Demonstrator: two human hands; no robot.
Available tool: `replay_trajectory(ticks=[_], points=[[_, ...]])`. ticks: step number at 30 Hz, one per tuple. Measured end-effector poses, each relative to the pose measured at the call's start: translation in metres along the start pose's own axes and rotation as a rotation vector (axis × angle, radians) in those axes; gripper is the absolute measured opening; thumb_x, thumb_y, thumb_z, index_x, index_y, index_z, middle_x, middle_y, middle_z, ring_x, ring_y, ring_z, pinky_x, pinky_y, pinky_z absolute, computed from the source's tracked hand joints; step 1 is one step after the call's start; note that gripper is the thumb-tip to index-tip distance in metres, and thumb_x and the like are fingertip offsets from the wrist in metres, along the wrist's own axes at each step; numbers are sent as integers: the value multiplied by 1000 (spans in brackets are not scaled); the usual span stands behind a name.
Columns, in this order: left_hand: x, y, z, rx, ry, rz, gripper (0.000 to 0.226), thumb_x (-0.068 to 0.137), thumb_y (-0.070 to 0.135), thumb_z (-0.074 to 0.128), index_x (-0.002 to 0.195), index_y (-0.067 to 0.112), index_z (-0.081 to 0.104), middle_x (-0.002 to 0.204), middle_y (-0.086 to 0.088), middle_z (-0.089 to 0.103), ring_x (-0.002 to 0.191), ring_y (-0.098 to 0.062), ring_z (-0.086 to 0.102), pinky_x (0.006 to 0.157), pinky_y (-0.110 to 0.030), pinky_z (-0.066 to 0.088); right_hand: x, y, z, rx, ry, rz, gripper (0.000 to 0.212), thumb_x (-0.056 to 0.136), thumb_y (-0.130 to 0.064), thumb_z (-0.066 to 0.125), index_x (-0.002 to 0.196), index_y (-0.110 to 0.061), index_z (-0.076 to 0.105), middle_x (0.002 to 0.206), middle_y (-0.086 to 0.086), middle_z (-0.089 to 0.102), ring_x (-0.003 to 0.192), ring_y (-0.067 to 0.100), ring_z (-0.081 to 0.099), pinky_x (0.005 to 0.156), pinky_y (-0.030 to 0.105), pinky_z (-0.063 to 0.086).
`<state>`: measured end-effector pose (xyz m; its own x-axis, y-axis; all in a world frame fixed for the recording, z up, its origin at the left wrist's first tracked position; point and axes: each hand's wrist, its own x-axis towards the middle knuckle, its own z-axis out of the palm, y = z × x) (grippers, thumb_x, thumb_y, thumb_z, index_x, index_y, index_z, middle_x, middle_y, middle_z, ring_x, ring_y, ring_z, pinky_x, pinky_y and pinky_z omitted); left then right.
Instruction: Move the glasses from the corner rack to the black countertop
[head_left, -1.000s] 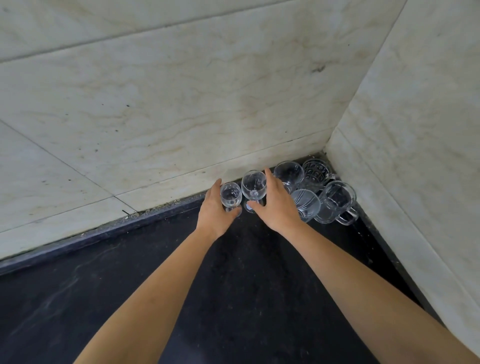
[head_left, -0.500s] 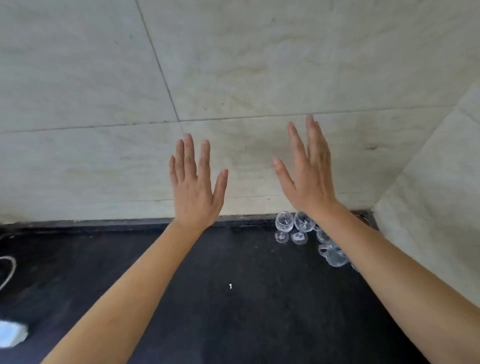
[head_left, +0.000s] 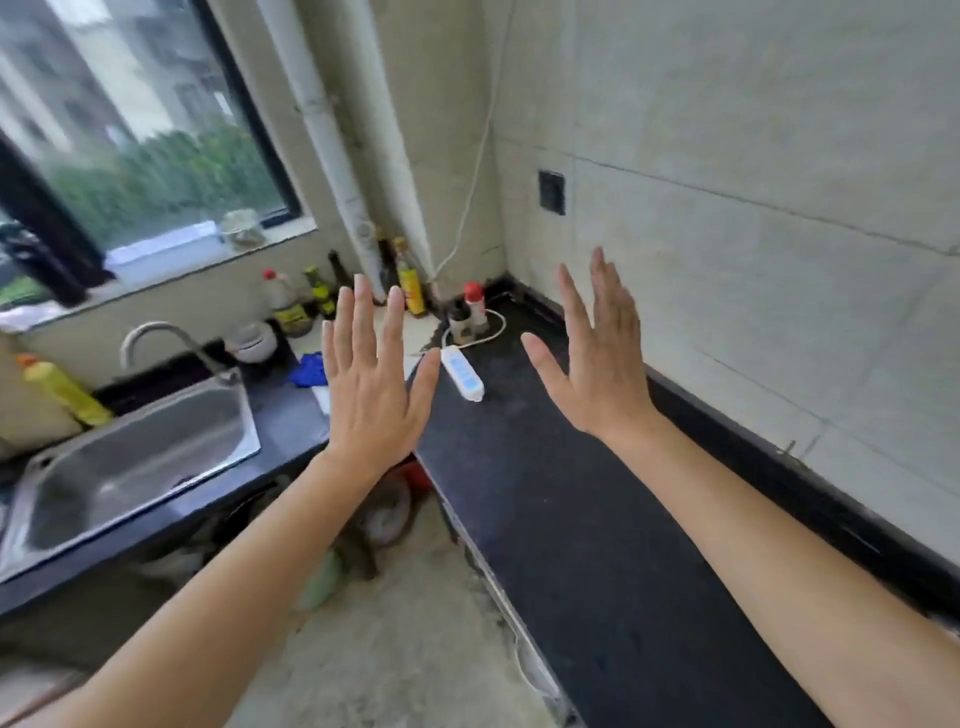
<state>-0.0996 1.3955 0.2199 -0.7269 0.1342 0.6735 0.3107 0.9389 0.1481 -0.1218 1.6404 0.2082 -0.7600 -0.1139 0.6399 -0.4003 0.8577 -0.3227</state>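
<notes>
Both hands are raised with fingers spread, the left hand (head_left: 371, 395) and right hand (head_left: 597, 374) grasping nothing above the black desk (head_left: 587, 519); no glasses or rack are seen; they should be found before reaching.

Blurred window (head_left: 130, 130), sink (head_left: 78, 488) edge-cropped.

Power strip (head_left: 462, 373) on countertop (head_left: 597, 519), right of sink (head_left: 130, 467)

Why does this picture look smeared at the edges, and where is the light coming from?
Head view: daylight enters through the window, whose frame is streaked with motion blur; the sink looks soft too. The left hand and right hand are fairly sharp. Wide-angle distortion bends the black countertop.
</notes>
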Motion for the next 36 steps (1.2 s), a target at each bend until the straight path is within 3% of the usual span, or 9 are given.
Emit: replay_trajectory(ticks=[3,8,14,17,21,27,36], points=[[-42,-90,-78,130,28,-153,65,101,48,35,155,15,23,164,-17,11,152,-33,7,120,-57,11,23,-110,47,100,-37,-172,76,102,-54,43,162,-18,13,168,20,2,155,38,6,124,53,7],[-149,-231,-211,321,84,-406,65,100,49,37,155,17,25,164,-16,8,152,-33,8,119,-59,12,25,-307,129,252,-52,-418,73,99,-51,49,158,-15,26,165,24,15,152,41,21,119,59,23],[-288,-379,-379,530,117,-638,64,99,47,40,153,16,27,164,-18,9,151,-34,9,117,-61,17,-23,-572,210,438,-187,-631,75,99,-57,46,159,-17,25,167,21,10,154,39,15,119,60,20],[-333,-428,-438,585,146,-751,63,98,44,41,151,14,30,164,-18,10,151,-34,10,117,-60,20,-48,-672,235,479,-263,-751,75,98,-56,47,158,-18,26,166,21,11,153,39,16,118,61,23],[-368,-483,-477,620,174,-830,62,97,44,41,151,14,33,164,-17,11,151,-34,11,118,-57,19,-59,-760,269,526,-327,-797,74,98,-60,40,158,-20,24,166,19,11,152,38,17,120,59,22],[-382,-579,-480,605,181,-885,62,97,46,41,152,18,32,164,-13,11,152,-31,10,118,-55,13,-40,-847,349,564,-384,-800,75,98,-61,40,159,-22,20,167,17,8,153,37,15,121,59,20],[-310,-808,-467,616,51,-860,67,97,52,32,154,18,23,165,-12,5,152,-27,5,121,-53,14,73,-966,519,591,-401,-755,74,99,-54,48,158,-18,22,165,18,14,151,37,22,121,57,21]])
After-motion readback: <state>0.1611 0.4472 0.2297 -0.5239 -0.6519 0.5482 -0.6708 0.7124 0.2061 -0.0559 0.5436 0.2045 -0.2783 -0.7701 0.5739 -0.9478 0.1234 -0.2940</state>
